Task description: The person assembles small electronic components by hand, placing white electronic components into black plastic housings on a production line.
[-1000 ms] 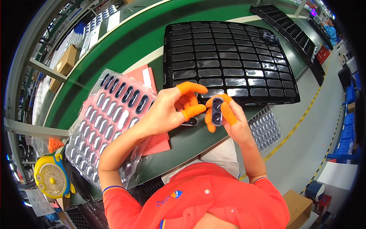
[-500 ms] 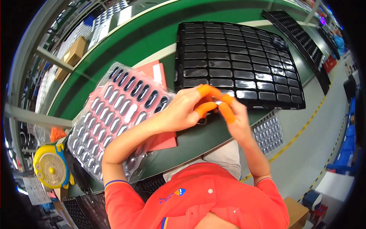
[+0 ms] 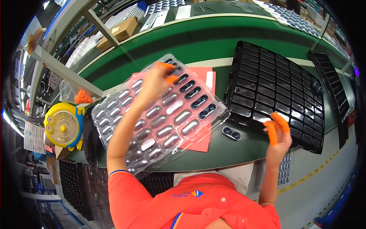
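Note:
My left hand (image 3: 155, 82), with orange finger covers, is over the far side of a clear plastic tray (image 3: 114, 89). Its fingers are apart and a little blurred, close to a row of dark double-lens pieces (image 3: 193, 92). Silver oval pieces (image 3: 165, 131) fill much of the same tray. By the front edge of a black compartment tray (image 3: 244, 93) is my right hand (image 3: 279, 139). Its orange-covered thumb and finger are pinched together; what is between them, if anything, I cannot make out. A single double-lens piece (image 3: 231, 133) lies on the green table between the trays.
Pink sheets (image 3: 202, 143) lie under the clear tray. A yellow and blue fan (image 3: 64, 126) stands at the left. Another black tray (image 3: 329, 82) is at the far right. A metal frame post (image 3: 66, 72) rises at the left, with a cardboard box (image 3: 124, 29) behind.
My hands were together at the middle and have parted: the left over the clear tray, the right beside the black tray. A double-lens piece now shows on the table. The whole view has shifted.

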Available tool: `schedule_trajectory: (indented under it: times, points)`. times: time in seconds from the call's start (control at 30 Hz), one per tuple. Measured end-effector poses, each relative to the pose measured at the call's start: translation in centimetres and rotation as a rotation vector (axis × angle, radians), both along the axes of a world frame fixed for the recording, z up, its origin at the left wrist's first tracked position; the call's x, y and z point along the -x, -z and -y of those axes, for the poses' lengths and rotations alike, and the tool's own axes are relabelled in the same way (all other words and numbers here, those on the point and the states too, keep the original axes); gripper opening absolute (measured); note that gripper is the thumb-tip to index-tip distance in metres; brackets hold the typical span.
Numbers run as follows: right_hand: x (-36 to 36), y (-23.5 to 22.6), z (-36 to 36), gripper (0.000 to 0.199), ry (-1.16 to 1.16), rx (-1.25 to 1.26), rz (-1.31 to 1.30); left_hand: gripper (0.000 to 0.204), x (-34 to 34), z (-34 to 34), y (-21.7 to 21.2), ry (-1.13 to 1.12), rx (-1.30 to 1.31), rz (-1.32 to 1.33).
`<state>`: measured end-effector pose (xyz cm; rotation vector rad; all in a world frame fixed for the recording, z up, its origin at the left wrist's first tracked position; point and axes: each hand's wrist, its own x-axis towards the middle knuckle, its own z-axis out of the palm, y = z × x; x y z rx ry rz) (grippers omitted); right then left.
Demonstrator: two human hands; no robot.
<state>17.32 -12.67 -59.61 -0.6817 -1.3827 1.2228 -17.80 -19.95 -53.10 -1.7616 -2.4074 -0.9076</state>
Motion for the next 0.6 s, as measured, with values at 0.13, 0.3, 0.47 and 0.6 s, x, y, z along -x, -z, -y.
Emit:
schedule_trajectory:
  times: [0.13,0.3,0.47,0.6]
  points:
    - [-0.8,-0.1,-0.5,0.024,0.057,-0.007,0.06,0.034,9.0,0.8,1.8,-0.28,0.091,-0.262]
    - [-2.0,-0.5,-1.4,0.019,0.127,-0.005,0.058,0.029,10.6,0.5,3.8,-0.277,0.11,-0.261]
    - [-5.1,-0.7,-6.3,0.016,0.097,-0.028,0.261,0.023,8.0,-1.3,3.7,-0.157,0.144,-0.3]
    - [-7.7,-0.3,-14.4,0.016,0.12,-0.233,0.484,0.021,6.9,-2.0,3.9,-0.209,0.236,-0.238]
